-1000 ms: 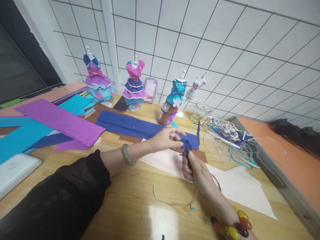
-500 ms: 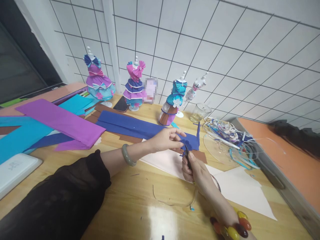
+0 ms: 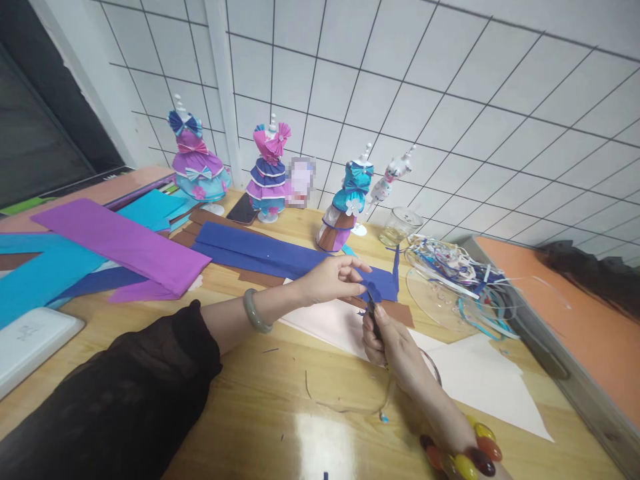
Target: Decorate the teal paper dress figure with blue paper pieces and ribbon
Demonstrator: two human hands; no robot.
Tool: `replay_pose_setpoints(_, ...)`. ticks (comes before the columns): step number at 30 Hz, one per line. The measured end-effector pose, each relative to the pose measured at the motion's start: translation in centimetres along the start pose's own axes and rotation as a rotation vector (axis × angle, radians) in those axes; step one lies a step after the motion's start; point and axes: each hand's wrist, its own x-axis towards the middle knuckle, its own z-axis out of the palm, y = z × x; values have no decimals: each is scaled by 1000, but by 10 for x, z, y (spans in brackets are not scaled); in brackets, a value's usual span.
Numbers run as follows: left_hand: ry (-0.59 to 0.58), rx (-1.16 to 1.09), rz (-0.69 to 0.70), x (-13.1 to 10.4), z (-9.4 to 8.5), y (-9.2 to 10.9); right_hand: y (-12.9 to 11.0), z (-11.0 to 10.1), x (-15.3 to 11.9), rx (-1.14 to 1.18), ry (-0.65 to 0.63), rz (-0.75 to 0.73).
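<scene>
At the lower left of the frame we see a white block (image 3: 37, 347) on the bench (image 3: 240, 420), with turquoise paper (image 3: 55, 267) and a purple strip (image 3: 125, 243) beyond it. Toward the upper left stands a dress form (image 3: 200, 160) in pink, purple and turquoise; near it lies a phone (image 3: 242, 209), then a tiered form (image 3: 269, 177). A long dark blue strip (image 3: 265, 252) runs toward the centre over brown paper.

Near the centre, our left hand (image 3: 336, 279) has its fingers bent, thumb and fingertips nearly closed, pinching the edge of a small dark blue piece (image 3: 373, 289). That piece is just right of the frame's centre, raised in front of the blue strip's right end. Our right hand (image 3: 390, 337) is curled around dark scissors (image 3: 373, 315), whose tips meet the piece; we cannot tell how far the blades are apart.

Farther right we see a glass (image 3: 400, 225), a tangle of cut strips (image 3: 453, 263), a pale sheet (image 3: 493, 380) and an orange surface (image 3: 565, 313).
</scene>
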Motion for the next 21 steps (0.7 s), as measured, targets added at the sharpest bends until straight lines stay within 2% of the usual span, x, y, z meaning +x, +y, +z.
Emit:
replay_pose_setpoints(9,46,-11,-47,-1,4,5,0,-1,0,16,-2,-15)
replay_pose_setpoints(17,-7,5,-43,1,0,-4,-1,0,1,35,14,-10)
replay_pose_setpoints(21,-17,-1,-78,-1,0,0,-2,0,0,27,14,0)
